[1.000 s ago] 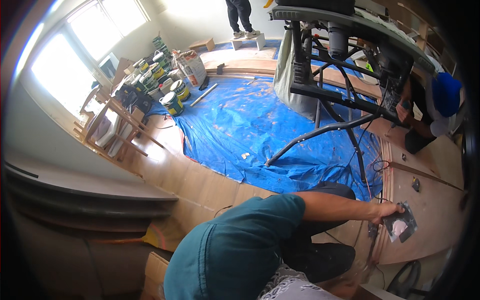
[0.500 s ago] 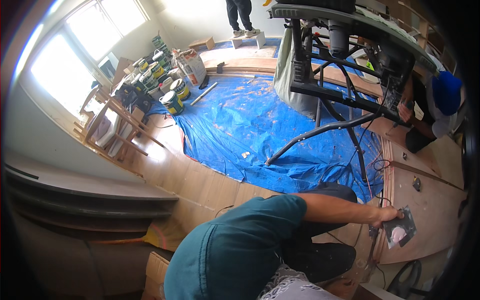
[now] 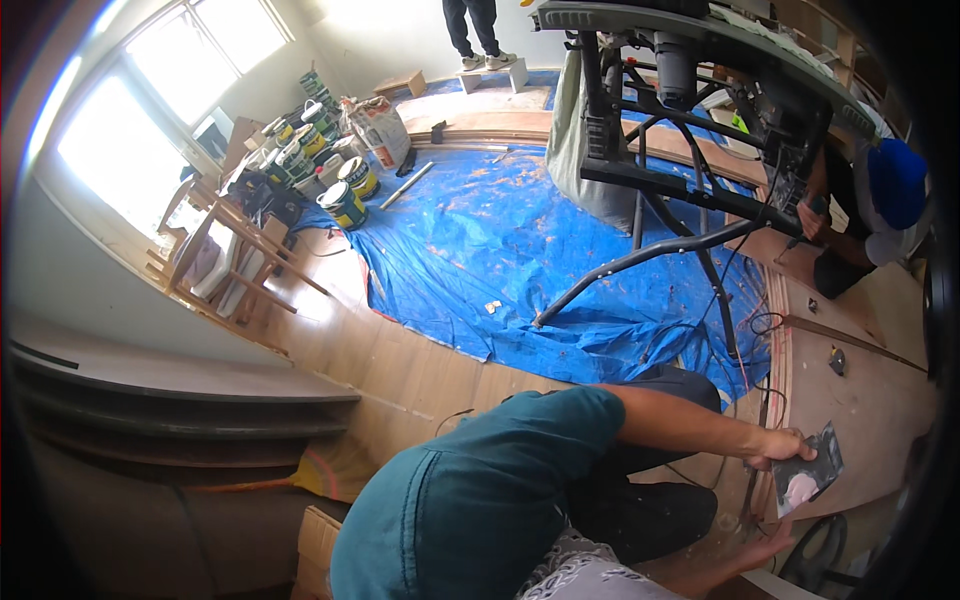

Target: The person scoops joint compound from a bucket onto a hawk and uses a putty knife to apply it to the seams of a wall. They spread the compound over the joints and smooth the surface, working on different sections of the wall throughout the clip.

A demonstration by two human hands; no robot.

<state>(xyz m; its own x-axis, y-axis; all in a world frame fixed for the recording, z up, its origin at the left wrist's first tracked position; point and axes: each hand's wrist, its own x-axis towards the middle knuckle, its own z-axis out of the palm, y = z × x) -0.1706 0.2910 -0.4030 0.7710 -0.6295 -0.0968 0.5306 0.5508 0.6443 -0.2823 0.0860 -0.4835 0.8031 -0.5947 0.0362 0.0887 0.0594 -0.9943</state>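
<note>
From the teal sleeve (image 3: 575,415), my left arm stretches to the right. My left hand (image 3: 783,447) is closed on the edge of a dark, flat putty scraper (image 3: 826,462), which is tilted. A lump of pink putty (image 3: 800,490) sits on its face. Just below the scraper, at the lower right, is my right hand (image 3: 762,550). Its fingers look stretched out and apart from the scraper, with nothing visible in them. Beyond the scraper lie large wooden boards (image 3: 870,420), with a small dark tool (image 3: 837,361) on top.
A table saw on a black folding stand (image 3: 640,250) straddles the blue tarp (image 3: 450,250). Behind it, at the right, a co-worker in a blue cap (image 3: 897,185) crouches. Another person stands on a low white stool (image 3: 519,75). Paint buckets (image 3: 342,205) and wooden chairs (image 3: 235,245) are at left.
My left hand has moved slightly right and down with the scraper, which has turned a little. My right hand has come up from the lower edge toward the scraper.
</note>
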